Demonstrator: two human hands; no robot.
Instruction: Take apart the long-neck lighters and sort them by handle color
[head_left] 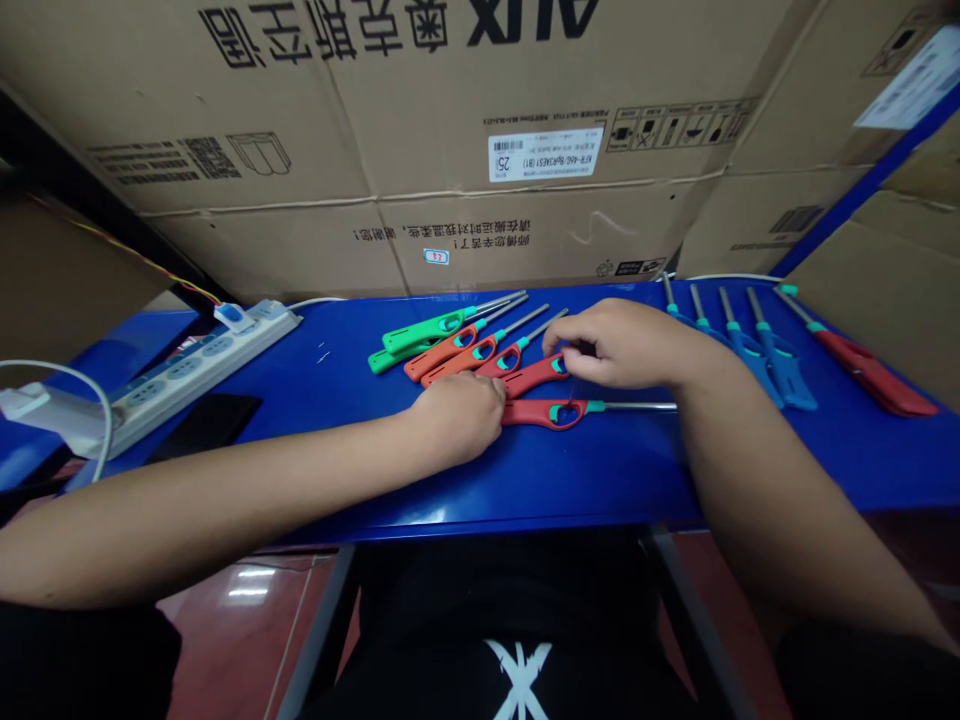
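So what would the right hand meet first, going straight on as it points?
The right hand likely meets the metal rod of the red lighter just past its fingertips; depth is unclear.

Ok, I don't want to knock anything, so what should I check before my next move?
1. Left hand at the red lighters: ok.
2. Right hand gripping firmly: cannot tell, fingertips partly hidden.
3. Green lighters not overlapping: not ok, one lies partly behind the other.
4. Blue lighters untouched by the right forearm: cannot tell, it blocks the view.
5. Power strip apart from the lighters: ok.
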